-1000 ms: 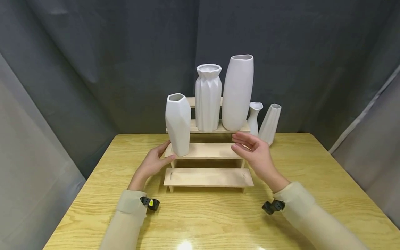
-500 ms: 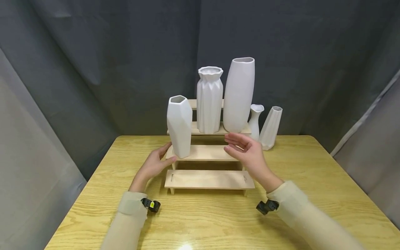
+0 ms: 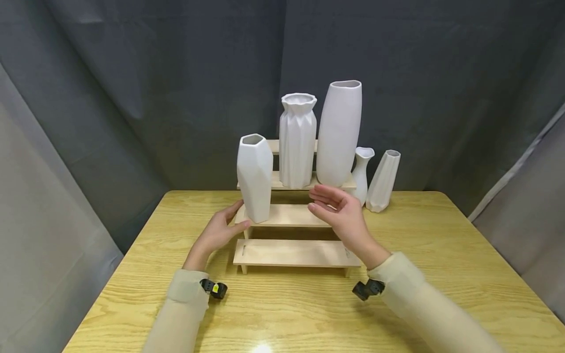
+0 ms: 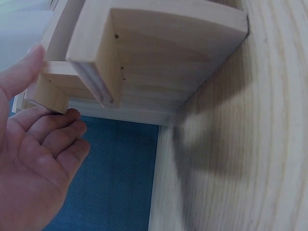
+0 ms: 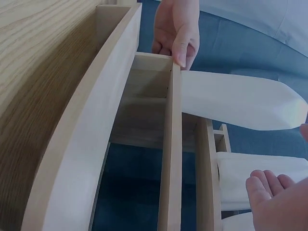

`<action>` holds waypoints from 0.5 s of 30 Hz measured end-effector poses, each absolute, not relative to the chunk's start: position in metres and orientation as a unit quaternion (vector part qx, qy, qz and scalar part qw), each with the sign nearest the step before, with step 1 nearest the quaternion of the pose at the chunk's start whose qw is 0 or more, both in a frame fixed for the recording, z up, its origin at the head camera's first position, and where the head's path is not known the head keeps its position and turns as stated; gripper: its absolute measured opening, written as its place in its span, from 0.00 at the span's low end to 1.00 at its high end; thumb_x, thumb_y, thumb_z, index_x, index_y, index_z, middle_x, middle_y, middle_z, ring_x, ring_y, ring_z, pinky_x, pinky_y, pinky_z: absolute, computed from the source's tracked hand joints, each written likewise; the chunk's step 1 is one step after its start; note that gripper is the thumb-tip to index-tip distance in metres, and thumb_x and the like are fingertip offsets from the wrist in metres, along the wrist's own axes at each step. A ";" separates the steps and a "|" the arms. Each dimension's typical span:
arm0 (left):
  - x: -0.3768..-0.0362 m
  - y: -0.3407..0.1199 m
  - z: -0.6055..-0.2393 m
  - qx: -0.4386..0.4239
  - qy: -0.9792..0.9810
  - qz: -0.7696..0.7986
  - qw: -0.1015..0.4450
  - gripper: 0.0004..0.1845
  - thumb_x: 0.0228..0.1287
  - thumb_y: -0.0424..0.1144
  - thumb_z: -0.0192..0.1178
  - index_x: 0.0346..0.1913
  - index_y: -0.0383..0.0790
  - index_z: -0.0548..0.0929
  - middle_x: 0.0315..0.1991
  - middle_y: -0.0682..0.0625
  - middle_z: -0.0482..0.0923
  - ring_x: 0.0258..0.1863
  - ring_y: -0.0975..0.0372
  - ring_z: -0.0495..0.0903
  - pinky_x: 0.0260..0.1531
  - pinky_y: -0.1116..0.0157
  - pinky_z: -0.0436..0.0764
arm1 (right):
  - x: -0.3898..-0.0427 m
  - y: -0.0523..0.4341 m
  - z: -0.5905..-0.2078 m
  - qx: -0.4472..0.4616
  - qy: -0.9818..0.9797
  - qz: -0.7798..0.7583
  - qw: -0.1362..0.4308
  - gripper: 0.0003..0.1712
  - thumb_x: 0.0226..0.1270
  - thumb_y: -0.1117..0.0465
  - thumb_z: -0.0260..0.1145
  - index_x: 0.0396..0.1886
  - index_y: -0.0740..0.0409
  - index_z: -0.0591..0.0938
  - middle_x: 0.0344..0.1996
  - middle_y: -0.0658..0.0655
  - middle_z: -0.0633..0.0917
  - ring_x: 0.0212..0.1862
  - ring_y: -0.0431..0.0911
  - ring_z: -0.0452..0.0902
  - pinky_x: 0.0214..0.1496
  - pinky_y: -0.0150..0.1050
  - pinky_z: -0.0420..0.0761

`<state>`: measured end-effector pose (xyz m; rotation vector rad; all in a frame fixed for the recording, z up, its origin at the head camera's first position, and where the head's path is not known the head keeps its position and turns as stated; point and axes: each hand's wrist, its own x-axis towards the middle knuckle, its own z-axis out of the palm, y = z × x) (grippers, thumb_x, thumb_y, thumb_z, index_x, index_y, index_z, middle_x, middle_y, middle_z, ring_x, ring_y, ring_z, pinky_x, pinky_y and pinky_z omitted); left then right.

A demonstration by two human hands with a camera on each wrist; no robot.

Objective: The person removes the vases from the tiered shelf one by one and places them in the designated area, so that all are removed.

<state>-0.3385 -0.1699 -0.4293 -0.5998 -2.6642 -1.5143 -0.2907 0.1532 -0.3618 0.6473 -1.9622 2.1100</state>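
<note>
The faceted white vase (image 3: pixel 256 179) stands upright near the left end of the second tier up from the front of the wooden stand (image 3: pixel 291 253). My left hand (image 3: pixel 219 229) is just beside its base, gripping the end of that tier: my thumb lies at the front edge and my fingers bend in around the far side. My right hand (image 3: pixel 344 215) hangs before the other end of the tier, unclenched and holding nothing, fingers together and slightly bent, thumb apart from them. One tier higher, the pleated vase (image 3: pixel 297 142) with its ruffled mouth stands just beside the tall smooth vase (image 3: pixel 340 135), and part of a further back board shows behind them. The front tier is the lowest. To the right of the stand I see the small flared vase (image 3: pixel 360 176), its lower part partly behind my hand, and next to it the tapered ribbed vase (image 3: pixel 384 181) on the wood-grained counter (image 3: pixel 282 314). A small black camera (image 3: pixel 214 288) sits at my left cuff and another at my right. A dark gray curtain (image 3: pixel 176 88) hangs behind everything, with paler cloth (image 3: pixel 44 245) at the side.
</note>
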 end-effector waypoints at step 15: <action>-0.339 -0.171 -0.429 -0.193 -0.853 -0.485 0.001 0.41 0.69 0.51 0.62 0.77 0.39 0.57 0.76 0.45 0.55 0.74 0.52 0.54 0.71 0.52 0.59 | -0.296 0.137 -0.362 0.216 -0.642 0.732 0.073 0.29 0.61 0.74 0.71 0.62 0.74 0.75 0.55 0.64 0.82 0.57 0.50 0.80 0.57 0.41 0.79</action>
